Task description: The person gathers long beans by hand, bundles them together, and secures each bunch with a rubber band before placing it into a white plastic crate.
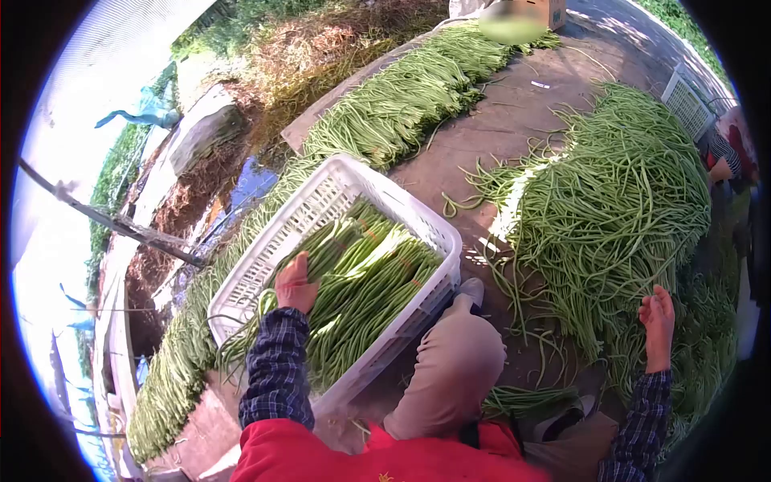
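Observation:
A white plastic crate stands tilted in view in front of me, with bundles of long green beans laid lengthwise inside. My left hand rests on the beans near the crate's left side, fingers stretched out and holding nothing visible. To the right, a large loose heap of long beans spreads over the ground. At the heap's near edge is my right hand, raised with fingers loosely bent and nothing seen in it.
A long row of beans lies behind the crate and continues down its left side. My knee is beside the crate's right side. Another white crate and part of a person are at far right. A cardboard box stands at the back.

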Tool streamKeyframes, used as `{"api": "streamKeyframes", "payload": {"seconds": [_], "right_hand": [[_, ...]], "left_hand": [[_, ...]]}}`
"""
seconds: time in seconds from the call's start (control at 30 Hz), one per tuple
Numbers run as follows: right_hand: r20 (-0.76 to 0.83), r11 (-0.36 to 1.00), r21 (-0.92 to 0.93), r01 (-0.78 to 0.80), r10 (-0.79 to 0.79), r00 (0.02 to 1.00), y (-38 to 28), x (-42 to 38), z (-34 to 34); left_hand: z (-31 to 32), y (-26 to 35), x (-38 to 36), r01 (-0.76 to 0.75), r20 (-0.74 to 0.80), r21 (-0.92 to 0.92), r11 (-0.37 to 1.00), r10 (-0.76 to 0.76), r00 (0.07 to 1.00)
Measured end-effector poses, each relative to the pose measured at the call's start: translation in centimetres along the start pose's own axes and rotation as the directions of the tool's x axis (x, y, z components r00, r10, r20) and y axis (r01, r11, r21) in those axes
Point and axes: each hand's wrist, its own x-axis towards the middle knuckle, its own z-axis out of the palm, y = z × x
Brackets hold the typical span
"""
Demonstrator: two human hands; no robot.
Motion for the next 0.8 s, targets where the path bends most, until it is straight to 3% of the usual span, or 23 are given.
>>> {"api": "streamKeyframes", "payload": {"seconds": [0.03, 0.07, 0.1, 0.17, 0.2, 0.23, 0.3, 0.37, 0.43, 0.47, 0.57, 0.63, 0.8], "right_hand": [[-0.042, 1.0, -0.001, -0.013, 0.013, 0.999, 0.2, -0.3, -0.4], [-0.088, 1.0, 0.001, -0.025, 0.025, 0.996, 0.5, -0.5, -0.6], [-0.092, 1.0, -0.009, -0.017, 0.016, 0.996, 0.7, -0.3, -0.9], [-0.13, 0.999, 0.0, -0.051, 0.051, 0.99, 1.0, -0.3, -1.5], [-0.135, 0.998, -0.012, -0.063, 0.061, 0.989, 1.0, -0.2, -1.6], [-0.133, 0.998, -0.005, -0.069, 0.067, 0.989, 1.2, 0.1, -1.3], [-0.139, 0.995, -0.034, -0.09, 0.084, 0.987, 1.6, 0.4, -1.0], [-0.125, 0.994, -0.047, -0.1, 0.093, 0.988, 1.8, 0.7, -0.5], [-0.099, 0.993, -0.059, -0.106, 0.1, 0.99, 2.3, 1.4, 0.3], [-0.097, 0.992, -0.065, -0.112, 0.105, 0.99, 2.6, 1.6, 0.5], [-0.075, 0.987, -0.084, -0.139, 0.133, 0.988, 3.8, 1.9, 0.8], [-0.061, 0.985, -0.096, -0.142, 0.136, 0.989, 4.1, 2.1, 1.0], [-0.078, 0.978, -0.085, -0.188, 0.182, 0.98, 4.4, 1.6, 2.9]], "left_hand": [[6.0, -1.5, -1.8, 0.043, 0.055, 0.013, 0.999, -0.044, 0.998], [7.4, 0.6, -1.6, 0.162, 0.312, 0.173, 0.972, -0.21, 0.927], [8.6, 1.3, -1.5, 0.231, 0.171, 0.181, 0.956, -0.262, 0.95], [8.3, 2.1, -1.0, 0.276, 0.111, 0.108, 0.955, -0.288, 0.951], [8.1, 1.6, -1.1, 0.209, 0.09, 0.072, 0.975, -0.215, 0.973], [6.6, 1.9, -0.2, 0.213, 0.24, 0.061, 0.975, -0.221, 0.945], [5.3, 1.0, 0.9, 0.147, 0.258, -0.039, 0.988, -0.133, 0.957], [4.4, 0.8, 2.4, 0.254, 0.3, -0.227, 0.94, -0.181, 0.937], [5.3, 0.6, 3.4, 0.231, 0.261, -0.247, 0.941, -0.165, 0.951], [6.1, 1.2, 4.1, 0.296, 0.363, -0.296, 0.908, -0.18, 0.914], [10.0, 4.3, 3.9, 0.232, 0.39, 0.068, 0.97, -0.24, 0.889], [11.7, 4.3, 4.1, 0.306, 0.293, -0.032, 0.952, -0.284, 0.913], [12.3, 5.4, 4.1, 0.328, 0.239, 0.047, 0.944, -0.329, 0.914]]}}
